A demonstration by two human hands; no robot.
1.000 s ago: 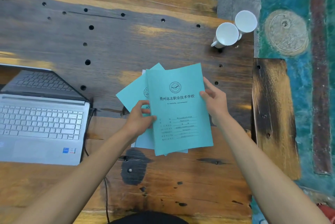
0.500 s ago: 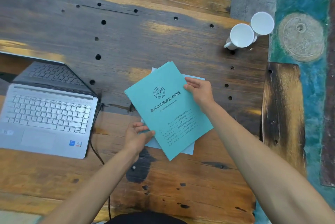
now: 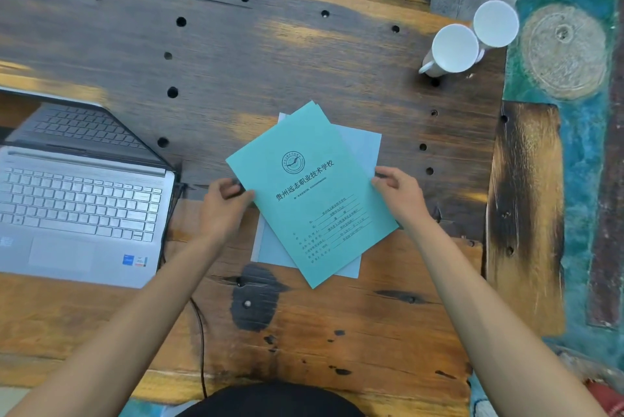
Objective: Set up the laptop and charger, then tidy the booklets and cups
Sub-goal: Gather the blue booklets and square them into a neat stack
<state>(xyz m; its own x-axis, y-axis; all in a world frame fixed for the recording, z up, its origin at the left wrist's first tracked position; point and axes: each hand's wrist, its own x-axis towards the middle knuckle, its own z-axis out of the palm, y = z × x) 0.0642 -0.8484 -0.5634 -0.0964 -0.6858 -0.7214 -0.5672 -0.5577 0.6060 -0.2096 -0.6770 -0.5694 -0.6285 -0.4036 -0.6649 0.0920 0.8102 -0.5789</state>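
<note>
A stack of teal booklets (image 3: 310, 193) lies tilted on the wooden table (image 3: 270, 55), over a pale blue-white booklet (image 3: 363, 149) whose edges stick out at the right and bottom. My left hand (image 3: 223, 207) grips the stack's left edge. My right hand (image 3: 400, 195) pinches its right edge. The silver laptop (image 3: 77, 207) stands open at the left, with a black charger cable (image 3: 199, 332) running from its right side down over the table's front edge. Two white cups (image 3: 454, 48) stand side by side at the far right corner.
The table ends at the right, beside a scorched wooden bench (image 3: 526, 214) and a teal painted floor (image 3: 574, 146). Bolt holes dot the tabletop. A dark piece of clothing (image 3: 270, 399) shows at the bottom edge.
The teal booklets were gathered into one tilted stack on top of the pale one. My left hand moved up to the stack's left edge, and my right hand slid down its right edge.
</note>
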